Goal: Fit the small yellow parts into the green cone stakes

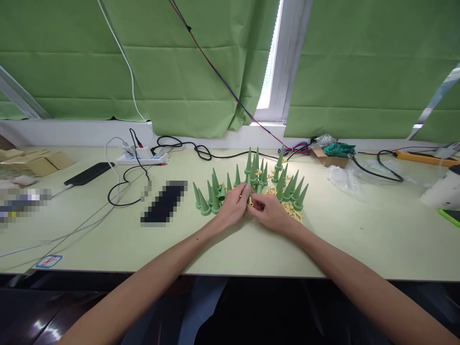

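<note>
Many green cone-shaped spikes (204, 207) stand on the pale table around my hands, in groups to the left, behind and to the right. My left hand (235, 202) is closed around a green spike, only partly visible between its fingers. My right hand (268, 210) is closed beside it, its fingertips at a small yellow tubular piece (250, 202) at the spike's near end. Small yellow pieces (293, 211) lie in a loose pile just right of my right hand, and more are scattered among the spikes behind.
A power strip (158, 158) with cables sits at the back left, near a black flat device (89, 174) and a pixelated dark object (164, 203). At the back right are a cardboard box (328, 158), a clear plastic bag (344, 181) and cables. The table's front edge (251, 276) runs below my forearms.
</note>
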### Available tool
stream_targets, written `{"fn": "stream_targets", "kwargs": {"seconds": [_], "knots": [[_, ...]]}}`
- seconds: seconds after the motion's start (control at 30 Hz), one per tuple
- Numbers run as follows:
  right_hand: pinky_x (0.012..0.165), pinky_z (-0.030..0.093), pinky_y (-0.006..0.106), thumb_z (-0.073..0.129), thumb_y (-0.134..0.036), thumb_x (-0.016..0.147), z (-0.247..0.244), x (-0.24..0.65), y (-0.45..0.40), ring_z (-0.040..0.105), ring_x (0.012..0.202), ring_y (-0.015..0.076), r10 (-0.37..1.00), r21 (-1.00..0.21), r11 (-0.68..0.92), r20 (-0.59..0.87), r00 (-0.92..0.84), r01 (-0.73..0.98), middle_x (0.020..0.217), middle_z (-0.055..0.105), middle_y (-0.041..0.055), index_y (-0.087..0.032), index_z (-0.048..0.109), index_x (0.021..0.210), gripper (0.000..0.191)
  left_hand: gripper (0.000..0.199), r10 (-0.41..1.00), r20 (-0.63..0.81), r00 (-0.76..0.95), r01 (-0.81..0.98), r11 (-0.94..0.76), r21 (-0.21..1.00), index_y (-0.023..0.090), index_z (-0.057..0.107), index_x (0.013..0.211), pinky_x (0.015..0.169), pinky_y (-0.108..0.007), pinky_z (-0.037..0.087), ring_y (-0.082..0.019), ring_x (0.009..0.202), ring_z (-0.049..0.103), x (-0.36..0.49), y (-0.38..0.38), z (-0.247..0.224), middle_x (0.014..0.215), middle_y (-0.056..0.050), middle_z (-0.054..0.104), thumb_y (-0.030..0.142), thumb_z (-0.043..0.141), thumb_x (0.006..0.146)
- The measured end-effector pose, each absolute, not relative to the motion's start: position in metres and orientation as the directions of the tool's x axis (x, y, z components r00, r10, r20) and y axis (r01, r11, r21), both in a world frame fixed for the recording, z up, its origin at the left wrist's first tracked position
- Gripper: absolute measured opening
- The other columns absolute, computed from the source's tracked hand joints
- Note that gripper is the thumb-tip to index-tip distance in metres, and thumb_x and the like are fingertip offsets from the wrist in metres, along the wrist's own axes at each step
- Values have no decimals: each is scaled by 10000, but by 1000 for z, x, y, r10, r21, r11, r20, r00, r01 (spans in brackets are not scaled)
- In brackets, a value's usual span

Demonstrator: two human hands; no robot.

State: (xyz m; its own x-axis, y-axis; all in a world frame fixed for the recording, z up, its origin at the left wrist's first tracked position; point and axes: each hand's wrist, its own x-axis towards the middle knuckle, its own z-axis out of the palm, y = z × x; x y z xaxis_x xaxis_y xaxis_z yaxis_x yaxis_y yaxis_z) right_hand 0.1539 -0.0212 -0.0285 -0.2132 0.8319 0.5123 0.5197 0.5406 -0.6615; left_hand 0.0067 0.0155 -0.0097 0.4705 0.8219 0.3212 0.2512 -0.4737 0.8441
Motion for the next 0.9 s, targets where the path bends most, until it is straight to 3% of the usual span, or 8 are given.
{"fn": "stream_targets", "kwargs": {"seconds": [0.27, 0.4, 0.57, 0.77, 0.9], "knots": [[505, 233, 247, 599, -329, 860, -27, 163, -19, 285, 520, 87, 841, -686, 534, 489, -230, 494, 546, 321, -69, -210, 316, 615, 393, 355, 823, 344, 453, 262, -492, 830, 190, 435, 747, 521, -242, 311, -99, 523, 392, 5, 17, -6, 628, 32, 421, 436, 377, 995], [517, 280, 241, 505, -395, 938, -19, 170, -19, 334, 512, 91, 831, -668, 546, 508, -225, 506, 552, 384, -57, -201, 413, 644, 364, 320, 829, 402, 389, 301, -526, 795, 190, 459, 772, 538, -243, 309, -101, 542, 373, 3, 19, -2, 633, 36, 411, 406, 382, 995], [540, 340, 248, 424, -352, 984, -12, 175, -19, 420, 497, 106, 833, -684, 439, 553, 22, 582, 560, 493, -37, -195, 518, 755, 293, 302, 810, 423, 407, 345, -565, 750, 189, 443, 757, 528, -248, 267, -101, 538, 322, 4, 20, -4, 608, 43, 372, 383, 410, 985], [586, 428, 255, 483, -261, 940, -14, 178, -14, 560, 544, 126, 853, -674, 386, 520, 34, 630, 734, 667, 23, -174, 627, 901, 173, 239, 751, 406, 521, 365, -626, 689, 186, 461, 796, 530, -249, 285, -101, 552, 400, 5, 20, -6, 703, 11, 528, 349, 442, 970], [641, 479, 278, 492, -194, 909, -18, 180, -11, 630, 615, 157, 853, -630, 352, 521, 41, 692, 817, 719, 54, -161, 660, 998, 193, 209, 737, 433, 519, 379, -653, 656, 186, 474, 814, 530, -246, 319, -117, 598, 465, 4, 22, -10, 746, -9, 568, 327, 443, 966]]}}
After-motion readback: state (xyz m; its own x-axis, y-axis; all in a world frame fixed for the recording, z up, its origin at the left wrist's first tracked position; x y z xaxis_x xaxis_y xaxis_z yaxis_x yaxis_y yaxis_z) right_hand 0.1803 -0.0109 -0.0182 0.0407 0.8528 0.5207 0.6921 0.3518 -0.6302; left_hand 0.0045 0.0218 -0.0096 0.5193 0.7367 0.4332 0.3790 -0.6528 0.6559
